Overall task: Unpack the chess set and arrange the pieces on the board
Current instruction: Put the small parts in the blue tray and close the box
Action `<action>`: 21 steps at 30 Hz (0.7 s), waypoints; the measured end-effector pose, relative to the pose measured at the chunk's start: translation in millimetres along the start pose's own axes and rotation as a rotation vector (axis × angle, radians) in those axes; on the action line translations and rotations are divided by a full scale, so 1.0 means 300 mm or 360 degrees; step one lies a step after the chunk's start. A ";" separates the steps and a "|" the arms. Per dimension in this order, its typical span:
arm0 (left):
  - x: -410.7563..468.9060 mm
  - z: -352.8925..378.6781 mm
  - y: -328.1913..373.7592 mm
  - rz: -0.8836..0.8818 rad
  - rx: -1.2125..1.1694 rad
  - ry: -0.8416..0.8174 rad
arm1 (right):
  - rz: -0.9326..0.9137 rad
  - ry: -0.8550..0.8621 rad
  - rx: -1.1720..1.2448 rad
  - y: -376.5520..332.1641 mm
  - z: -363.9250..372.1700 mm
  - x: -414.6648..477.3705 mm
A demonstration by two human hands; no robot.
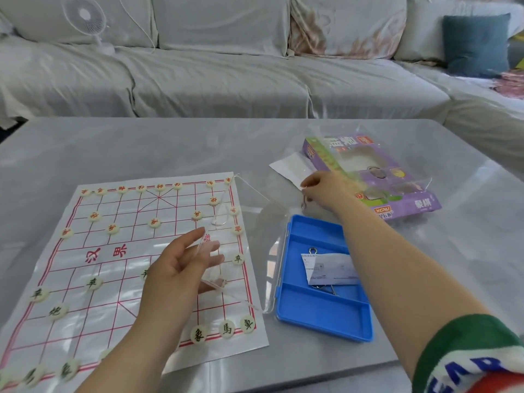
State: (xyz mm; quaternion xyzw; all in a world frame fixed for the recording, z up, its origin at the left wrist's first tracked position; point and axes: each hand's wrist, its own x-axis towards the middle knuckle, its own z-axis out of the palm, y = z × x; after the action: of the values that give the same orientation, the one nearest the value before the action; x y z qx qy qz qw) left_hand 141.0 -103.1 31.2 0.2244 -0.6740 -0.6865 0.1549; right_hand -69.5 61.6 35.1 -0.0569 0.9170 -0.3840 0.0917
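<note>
A white plastic chess board sheet (119,251) with red lines lies on the left of the table. Round cream pieces (226,329) stand along its near and far rows, and several stand further in. To its right sits a blue compartment tray (320,316) with a clear hinged lid (255,211) swung open over the board's right edge. My left hand (181,268) grips the lid's free edge between thumb and fingers. My right hand (320,187) reaches past the tray and pinches a small metal hook (304,204) beside the purple chess set box (408,202).
In the tray lie a folded paper slip (331,269) and two more metal hooks (312,250). A white paper (289,167) pokes out beside the purple box. A sofa (226,80) with a small fan (85,18) stands behind the grey table (141,146).
</note>
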 end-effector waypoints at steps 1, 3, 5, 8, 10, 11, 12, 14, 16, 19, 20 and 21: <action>-0.003 0.002 0.003 0.0009 -0.0002 -0.0005 | -0.0017 0.0120 0.0241 -0.003 -0.035 -0.031; -0.009 0.009 0.009 0.0031 0.0018 0.0001 | -0.0073 0.0270 0.0629 -0.005 -0.114 -0.112; -0.022 0.020 0.018 0.0054 0.0083 -0.0039 | -0.0131 0.0245 0.0767 0.012 -0.181 -0.226; -0.062 0.042 0.034 0.0158 0.0146 -0.0173 | -0.0141 0.0023 0.0656 0.062 -0.190 -0.391; -0.087 0.058 0.043 0.0218 0.0231 -0.0232 | -0.0043 -0.0027 0.0477 0.099 -0.133 -0.440; -0.098 0.066 0.044 0.0235 0.0275 -0.0254 | 0.0002 0.0002 0.0376 0.117 -0.097 -0.448; -0.106 0.076 0.045 0.0256 0.0294 -0.0276 | 0.0028 0.0064 0.0254 0.137 -0.063 -0.447; -0.121 0.095 0.045 0.0327 0.0264 -0.0311 | 0.0049 0.0233 0.0011 0.174 -0.013 -0.439; -0.135 0.114 0.043 0.0396 0.0273 -0.0323 | 0.0031 0.0355 -0.0125 0.204 0.010 -0.436; -0.153 0.154 0.034 0.0504 0.0373 -0.0324 | -0.0087 0.0569 0.0023 0.240 0.005 -0.435; -0.161 0.172 0.030 0.0554 0.0439 -0.0331 | -0.0083 0.0656 0.0152 0.246 -0.008 -0.437; -0.171 0.194 0.024 0.0637 0.0532 -0.0353 | -0.0044 0.0724 0.0285 0.255 -0.026 -0.438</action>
State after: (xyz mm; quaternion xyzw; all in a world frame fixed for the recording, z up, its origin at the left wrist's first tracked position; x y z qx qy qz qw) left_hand 153.9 -27.1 42.8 0.0329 -0.8216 -0.5420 0.1737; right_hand 54.7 143.3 2.2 0.0268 0.8755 -0.4679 -0.1177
